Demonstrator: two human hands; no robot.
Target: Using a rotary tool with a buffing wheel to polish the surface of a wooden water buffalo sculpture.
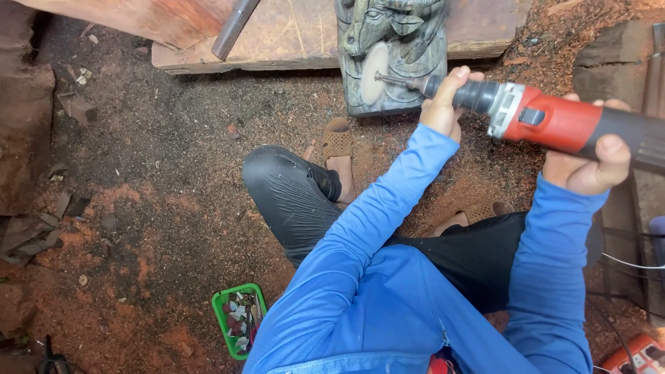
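The left hand wraps the dark front neck of a red and black rotary power tool; the right hand grips its rear body. The tool's white buffing disc presses against a grey-green carved stone block standing on the sawdust-strewn ground. A green rectangular tray of small pieces lies near the person's knee.

Counted items on the sawdust ground

Two hands are seen at two o'clock on one red power tool; one stone carving, two sandals, and one green tray at six o'clock are counted.
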